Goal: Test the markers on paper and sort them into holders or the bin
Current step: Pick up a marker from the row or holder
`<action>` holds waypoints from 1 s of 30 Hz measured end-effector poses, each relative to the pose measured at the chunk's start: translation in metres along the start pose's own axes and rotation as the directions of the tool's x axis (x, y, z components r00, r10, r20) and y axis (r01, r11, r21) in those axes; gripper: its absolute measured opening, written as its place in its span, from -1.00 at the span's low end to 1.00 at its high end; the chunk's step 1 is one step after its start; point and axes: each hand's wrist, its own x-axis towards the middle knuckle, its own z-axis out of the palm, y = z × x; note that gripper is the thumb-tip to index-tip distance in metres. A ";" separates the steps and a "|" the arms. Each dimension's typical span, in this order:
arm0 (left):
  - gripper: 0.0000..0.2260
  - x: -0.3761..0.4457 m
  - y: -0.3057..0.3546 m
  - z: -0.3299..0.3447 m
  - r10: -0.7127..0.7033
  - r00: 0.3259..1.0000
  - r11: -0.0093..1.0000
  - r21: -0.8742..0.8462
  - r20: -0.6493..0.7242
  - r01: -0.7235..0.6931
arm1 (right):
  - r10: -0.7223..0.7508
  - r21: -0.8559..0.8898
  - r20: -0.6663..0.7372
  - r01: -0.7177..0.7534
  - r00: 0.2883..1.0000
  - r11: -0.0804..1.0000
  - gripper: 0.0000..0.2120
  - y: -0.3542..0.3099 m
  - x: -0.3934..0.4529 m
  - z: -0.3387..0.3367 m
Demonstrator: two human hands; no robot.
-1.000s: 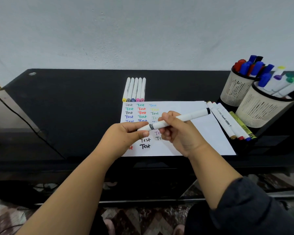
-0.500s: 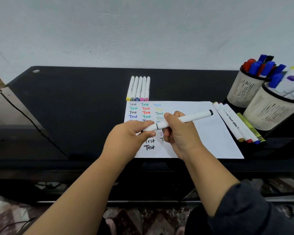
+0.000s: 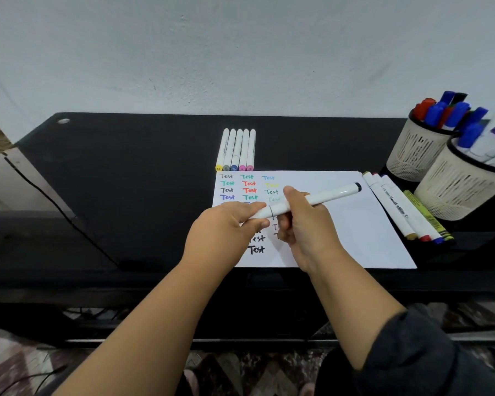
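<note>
A white marker (image 3: 323, 197) with a black end is held level above the white paper (image 3: 352, 224). My right hand (image 3: 303, 227) grips its barrel in curled fingers. My left hand (image 3: 226, 232) pinches the cap at the marker's left end; the cap sits on the barrel. The paper carries several rows of the word "Test" in different colours. Several white markers (image 3: 237, 150) lie in a row behind the paper. More markers (image 3: 403, 212) lie along its right edge. Two mesh holders, the rear holder (image 3: 412, 152) and the nearer holder (image 3: 457, 190), stand at the right, full of markers.
Everything sits on a black desk (image 3: 126, 181) against a pale wall. A dark cable (image 3: 55, 204) crosses the desk's left part. The desk's front edge runs just below the paper. Patterned floor shows underneath. No bin is in view.
Both hands and the marker have kept the same hold; the marker's angle is nearly unchanged. The view has shifted slightly, so the desk items sit a little further right.
</note>
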 end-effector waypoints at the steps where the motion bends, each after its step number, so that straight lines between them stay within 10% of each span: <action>1: -0.73 0.000 0.001 0.000 -0.012 1.000 1.000 -0.007 0.002 0.012 | -0.002 0.019 -0.001 0.002 1.000 1.000 -0.72 -0.001 -0.002 0.000; 8: -0.75 -0.009 0.000 -0.007 -0.076 0.996 0.997 -0.005 -0.035 0.076 | -0.237 -0.077 -0.071 0.232 0.969 0.970 -0.84 -0.007 -0.017 -0.009; 12: -0.73 -0.017 0.006 -0.010 -0.071 0.997 0.997 -0.014 -0.034 0.070 | -0.579 -0.693 0.264 0.569 0.771 0.442 -0.70 -0.004 -0.025 -0.023; 19: -0.70 -0.034 0.034 -0.021 -0.047 0.998 0.976 -0.216 -0.047 0.036 | -0.691 -0.737 0.487 0.676 0.534 0.003 -0.82 -0.018 -0.037 -0.033; 26: -0.61 -0.025 0.058 -0.016 0.057 0.993 0.967 -0.252 0.102 -0.030 | -0.785 -0.795 0.327 0.602 0.527 0.073 -0.81 -0.060 -0.040 -0.069; 30: -0.58 -0.009 0.067 0.006 0.035 0.969 0.995 -0.100 0.244 -0.011 | -0.748 -0.760 0.097 0.534 0.656 0.370 -0.78 -0.084 -0.038 -0.102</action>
